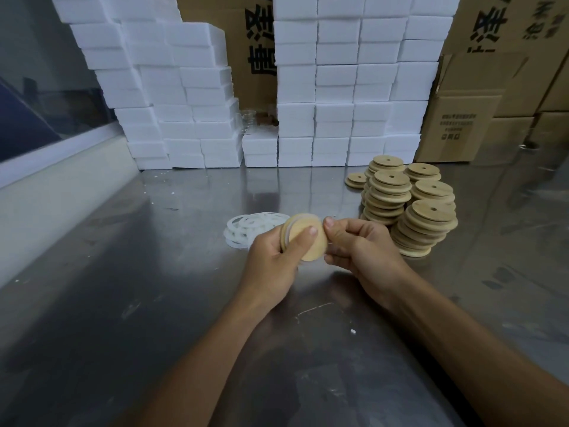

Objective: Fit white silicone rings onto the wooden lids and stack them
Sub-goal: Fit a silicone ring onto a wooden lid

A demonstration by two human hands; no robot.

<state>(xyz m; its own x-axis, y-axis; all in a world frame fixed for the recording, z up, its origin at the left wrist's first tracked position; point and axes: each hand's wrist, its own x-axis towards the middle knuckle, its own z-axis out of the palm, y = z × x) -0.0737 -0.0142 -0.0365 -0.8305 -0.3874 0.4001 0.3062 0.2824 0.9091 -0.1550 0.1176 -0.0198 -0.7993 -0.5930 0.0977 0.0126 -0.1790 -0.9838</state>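
Note:
Above the steel table I hold a round wooden lid on edge, with a white silicone ring around its rim. My left hand grips the lid, thumb pressed on its flat face. My right hand pinches the lid's right edge with thumb and fingers. A loose pile of white silicone rings lies on the table just behind my left hand. Several stacks of wooden lids with centre holes stand to the right, behind my right hand.
White foam boxes are stacked as a wall along the table's back edge. Cardboard cartons stand at the back right. A pale ledge and window run along the left side.

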